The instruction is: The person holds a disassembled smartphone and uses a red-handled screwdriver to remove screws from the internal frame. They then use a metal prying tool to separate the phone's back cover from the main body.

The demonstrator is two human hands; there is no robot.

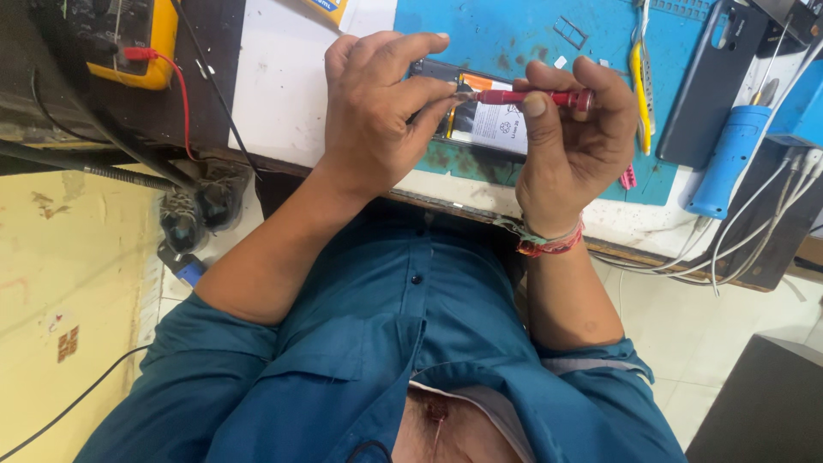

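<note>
My right hand (570, 137) grips a slim red screwdriver (533, 98) and holds it level above an opened phone (493, 129). With thumb and fingertips, my left hand (373, 111) pinches the metal tip of the screwdriver. The phone lies with its back off on a blue work mat (514, 34), showing its battery with a white label. Both hands hover just above it and hide most of it. A woven red band circles my right wrist.
A yellow multimeter (129, 43) with a red lead stands at the far left. Right of the phone lie yellow-handled tweezers (639, 77), a dark phone back cover (707, 86) and a blue tool handle (729, 159). White cables (754, 231) hang off the bench edge.
</note>
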